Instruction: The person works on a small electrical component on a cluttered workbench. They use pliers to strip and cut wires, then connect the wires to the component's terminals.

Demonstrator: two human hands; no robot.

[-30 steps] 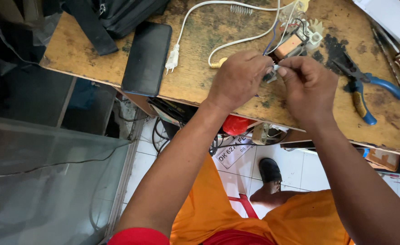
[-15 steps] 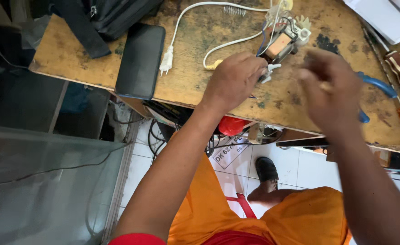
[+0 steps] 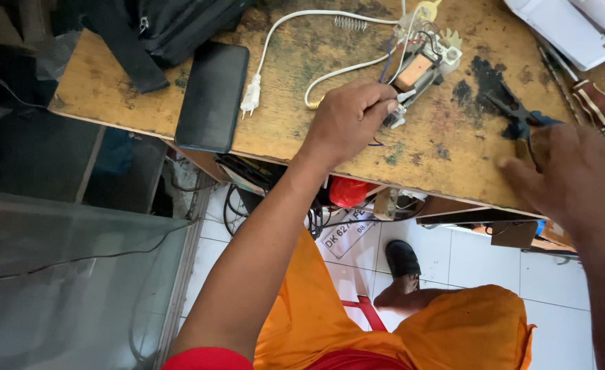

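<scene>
A black phone (image 3: pixel 212 96) lies at the bench's (image 3: pixel 453 161) near-left edge, a white plug (image 3: pixel 250 101) just beside it. Mid-bench, the left hand (image 3: pixel 347 120) has its grip pinching the small motor assembly (image 3: pixel 419 72). Toward the near-right edge, the right hand (image 3: pixel 570 175), blurred, grip impossible to tell, hovers over blue-handled pliers (image 3: pixel 522 120).

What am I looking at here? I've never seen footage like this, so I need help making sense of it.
There is one view, from a camera on a person's head, looking down at a worn wooden workbench. The left hand pinches a small opened electrical assembly with loose wires and a white power cord. The right hand reaches over blue-handled pliers; whether it grips them is unclear. Also there: a black phone, a black bag, a striped-handle screwdriver.
</scene>
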